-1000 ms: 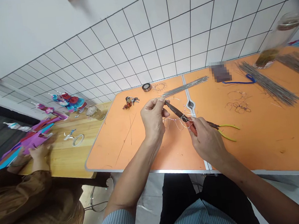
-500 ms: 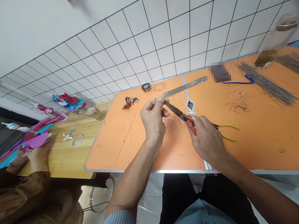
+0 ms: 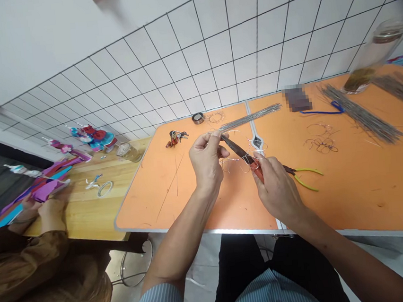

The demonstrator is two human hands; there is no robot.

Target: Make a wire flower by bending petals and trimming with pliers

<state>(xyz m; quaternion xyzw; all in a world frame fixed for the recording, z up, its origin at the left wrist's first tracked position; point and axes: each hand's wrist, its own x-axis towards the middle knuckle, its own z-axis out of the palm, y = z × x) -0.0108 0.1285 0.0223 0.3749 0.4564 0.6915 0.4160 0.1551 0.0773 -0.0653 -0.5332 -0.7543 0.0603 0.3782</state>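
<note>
Your right hand grips the pliers; your left hand pinches wire at their tip — the table spreads either side of them, its front edge nearer you.

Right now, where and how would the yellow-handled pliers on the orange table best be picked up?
Probably by the two yellow handles, from above and the right. The pliers lie on the orange table with those handles spread open toward the right, easy to close around, while the dark head end is partly hidden by the right hand.
</note>
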